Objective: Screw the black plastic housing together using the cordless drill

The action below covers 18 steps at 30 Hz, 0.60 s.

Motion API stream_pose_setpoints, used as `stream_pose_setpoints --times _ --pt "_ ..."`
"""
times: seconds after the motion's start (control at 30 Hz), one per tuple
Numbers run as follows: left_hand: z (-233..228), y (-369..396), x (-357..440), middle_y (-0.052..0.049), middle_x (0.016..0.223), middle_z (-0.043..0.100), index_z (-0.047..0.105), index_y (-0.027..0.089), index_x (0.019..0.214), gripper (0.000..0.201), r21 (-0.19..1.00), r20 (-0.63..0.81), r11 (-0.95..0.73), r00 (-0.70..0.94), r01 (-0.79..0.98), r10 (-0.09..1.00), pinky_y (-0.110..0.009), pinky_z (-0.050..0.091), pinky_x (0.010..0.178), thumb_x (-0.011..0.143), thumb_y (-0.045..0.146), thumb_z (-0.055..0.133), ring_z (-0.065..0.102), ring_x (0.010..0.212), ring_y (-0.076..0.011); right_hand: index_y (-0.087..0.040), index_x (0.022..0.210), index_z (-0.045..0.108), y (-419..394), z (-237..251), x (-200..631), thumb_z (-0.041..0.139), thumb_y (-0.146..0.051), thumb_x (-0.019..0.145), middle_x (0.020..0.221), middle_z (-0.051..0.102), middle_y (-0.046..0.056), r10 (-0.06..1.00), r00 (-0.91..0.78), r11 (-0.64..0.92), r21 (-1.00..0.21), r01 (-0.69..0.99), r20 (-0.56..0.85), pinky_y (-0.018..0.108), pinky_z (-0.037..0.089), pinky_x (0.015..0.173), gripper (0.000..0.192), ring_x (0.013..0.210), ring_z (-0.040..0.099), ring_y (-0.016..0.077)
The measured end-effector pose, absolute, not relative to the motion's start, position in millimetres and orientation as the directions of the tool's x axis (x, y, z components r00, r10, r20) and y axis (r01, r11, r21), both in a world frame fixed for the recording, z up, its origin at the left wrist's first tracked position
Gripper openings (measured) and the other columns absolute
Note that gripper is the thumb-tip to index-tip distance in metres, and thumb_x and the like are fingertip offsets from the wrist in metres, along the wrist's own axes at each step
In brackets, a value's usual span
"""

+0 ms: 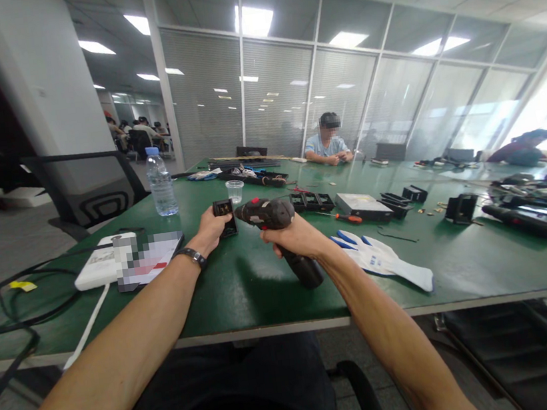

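In the middle of the frame the right hand (293, 234) is wrapped tight around the grip of a cordless drill (277, 231), its dark red body pointing left and its battery end hanging down toward the green table (244, 289); just left of it the left hand (212, 229), a watch on its wrist, is closed on a small black part (224, 215), fingers clamped at its side and holding it upright on the tabletop; the nose of the drill sits just beside the part, close to touching, though the bit itself is too small to make out; by the look of it the step in hand is driving or loosening a screw in that part, and the next move would call for the tip to be lined up squarely with the screw head while the left hand keeps the part from turning; a clear plastic cup (235, 190) and a water bottle (161, 183) stand just behind, toward the upper left; a pair of white gloves (386, 261) lies to the right of the drill; a white box (103, 268) lies at the left; more black parts (311, 200) sit further back; another person (329, 145) sits at the far end.
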<state>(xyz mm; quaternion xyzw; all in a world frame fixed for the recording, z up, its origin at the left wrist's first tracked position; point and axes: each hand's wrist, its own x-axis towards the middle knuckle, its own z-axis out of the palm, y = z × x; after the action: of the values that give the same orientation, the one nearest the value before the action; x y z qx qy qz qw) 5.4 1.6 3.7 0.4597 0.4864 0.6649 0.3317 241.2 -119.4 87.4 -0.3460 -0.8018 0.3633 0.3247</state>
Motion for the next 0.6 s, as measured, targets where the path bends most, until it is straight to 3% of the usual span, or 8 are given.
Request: stream_pose_setpoints --times 0.6 --pt "4.5 0.9 6.3 -0.006 0.088 0.068 0.063 0.017 0.1 0.044 0.955 0.279 -0.298 -0.353 0.002 0.893 -0.039 0.052 0.081 0.057 0.019 0.072 0.064 0.082 -0.0202 -0.019 0.075 0.051 -119.0 87.9 240.7 0.058 -0.021 0.072 0.051 0.055 -0.004 0.781 -0.557 0.505 -0.812 0.292 0.285 0.02 0.043 0.04 0.008 0.043 0.056 0.0128"
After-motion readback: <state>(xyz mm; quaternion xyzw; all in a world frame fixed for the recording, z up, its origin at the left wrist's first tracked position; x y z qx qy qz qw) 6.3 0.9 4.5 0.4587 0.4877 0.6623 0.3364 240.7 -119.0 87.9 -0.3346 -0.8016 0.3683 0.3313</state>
